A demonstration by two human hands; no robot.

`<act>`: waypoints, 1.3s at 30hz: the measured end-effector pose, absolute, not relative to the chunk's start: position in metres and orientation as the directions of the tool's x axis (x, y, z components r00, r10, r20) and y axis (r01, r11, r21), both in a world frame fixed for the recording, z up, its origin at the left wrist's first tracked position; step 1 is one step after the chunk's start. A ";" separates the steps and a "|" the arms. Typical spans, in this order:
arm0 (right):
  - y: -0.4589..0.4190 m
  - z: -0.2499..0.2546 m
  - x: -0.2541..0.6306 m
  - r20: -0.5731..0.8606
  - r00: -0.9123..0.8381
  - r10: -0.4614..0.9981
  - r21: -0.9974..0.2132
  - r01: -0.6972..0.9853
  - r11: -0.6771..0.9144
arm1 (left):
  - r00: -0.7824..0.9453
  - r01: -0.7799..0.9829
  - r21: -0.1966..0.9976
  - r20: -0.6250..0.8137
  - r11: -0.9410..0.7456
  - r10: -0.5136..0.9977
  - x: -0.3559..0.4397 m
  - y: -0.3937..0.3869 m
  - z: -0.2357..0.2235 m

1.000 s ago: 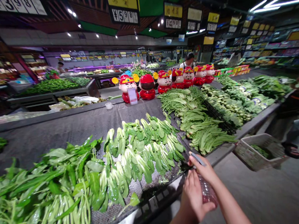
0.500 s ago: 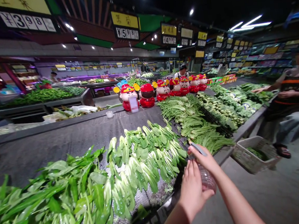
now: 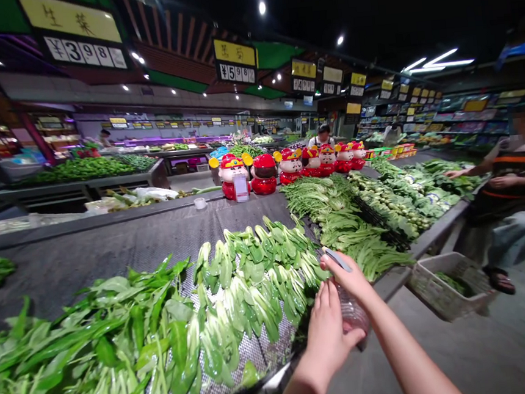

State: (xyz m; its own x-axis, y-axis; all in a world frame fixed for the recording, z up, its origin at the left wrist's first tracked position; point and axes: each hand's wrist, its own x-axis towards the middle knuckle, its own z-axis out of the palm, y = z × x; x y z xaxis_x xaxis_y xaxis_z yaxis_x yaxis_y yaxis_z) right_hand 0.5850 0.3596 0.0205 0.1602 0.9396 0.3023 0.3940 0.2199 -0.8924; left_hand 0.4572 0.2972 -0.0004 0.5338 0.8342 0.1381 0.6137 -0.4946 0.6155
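Observation:
A clear ribbed spray bottle (image 3: 353, 310) with a grey top is held in front of the vegetable stand. My right hand (image 3: 353, 279) is closed round its neck and head, the fingers near the grey part. My left hand (image 3: 325, 329) wraps the bottle's body from the left, thumb below it. The nozzle end points toward the stand; its tip is partly hidden by my fingers. Just left of the bottle lie rows of wet, shiny bok choy (image 3: 252, 290) on dark mesh. Long leafy greens (image 3: 95, 340) are heaped further left.
Bundles of thin leafy greens (image 3: 332, 209) lie beyond my hands. Red figurines (image 3: 265, 175) line the stand's back edge. A white crate (image 3: 451, 284) with greens stands on the floor at the right, near a seated person (image 3: 517, 168). Price signs (image 3: 235, 61) hang overhead.
The view has turned slightly left and up, so the stand sits a little further right and lower. Both hands keep their hold on the spray bottle, now a little further left in the picture.

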 end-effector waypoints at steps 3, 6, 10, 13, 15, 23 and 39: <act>0.360 0.030 0.584 0.334 0.149 0.931 -0.867 0.437 0.241 | 0.518 0.630 0.623 0.108 -0.464 0.849 0.458 0.297 0.009; 0.360 0.030 0.585 0.337 0.151 0.929 -0.856 0.460 0.235 | 0.513 0.626 0.637 0.099 -0.451 0.853 0.459 0.295 0.013; 0.366 0.019 0.586 0.310 0.176 0.934 -0.882 0.419 0.214 | 0.481 0.633 0.645 0.106 -0.429 0.870 0.461 0.293 0.013; 0.372 0.014 0.590 0.280 0.147 0.949 -0.914 0.343 0.216 | 0.447 0.658 0.642 0.087 -0.393 0.890 0.465 0.292 0.013; 0.374 0.014 0.594 0.248 0.099 0.964 -0.943 0.254 0.216 | 0.432 0.670 0.639 0.079 -0.378 0.898 0.470 0.292 0.013; 0.365 0.015 0.615 0.149 -0.001 0.989 -0.985 -0.090 0.149 | 0.474 0.647 0.625 0.119 -0.437 0.872 0.490 0.292 0.002; 0.322 -0.021 0.637 0.210 0.130 0.969 -0.954 0.243 0.174 | 0.487 0.674 0.633 0.008 -0.381 0.874 0.509 0.245 -0.012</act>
